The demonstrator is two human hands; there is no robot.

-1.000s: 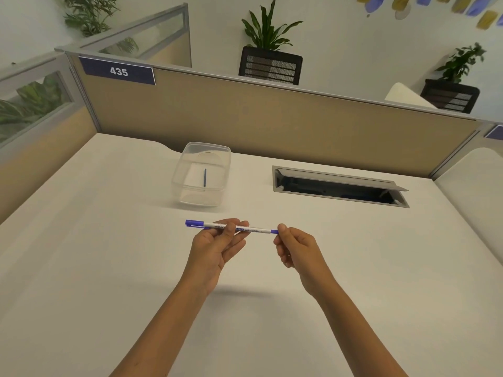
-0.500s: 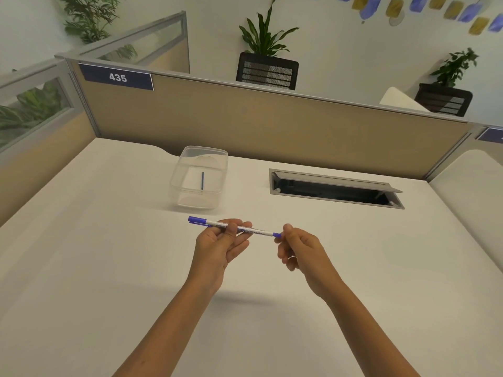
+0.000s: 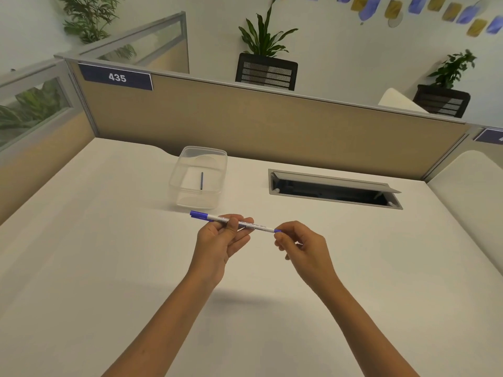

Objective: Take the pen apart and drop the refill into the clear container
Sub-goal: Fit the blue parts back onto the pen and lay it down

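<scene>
Both bare forearms reach forward and converge above the desk. The left hand (image 3: 221,240) is raised, thumb and curled fingers pinched around the middle of the slim white pen with blue ends (image 3: 236,223). The right hand (image 3: 303,247) pinches that pen's near blue tip between thumb and forefinger, the other fingers curled under.

We look down on a white desk (image 3: 109,268) with a recessed cable tray (image 3: 333,189) near its far edge. A tan partition (image 3: 272,123) runs along that edge, carrying a blue sign (image 3: 117,77) reading 435 at its left corner. Beyond it we see 2 black mesh planters (image 3: 266,72) with green plants against a white wall (image 3: 340,44) dotted with blue and yellow shapes.
</scene>
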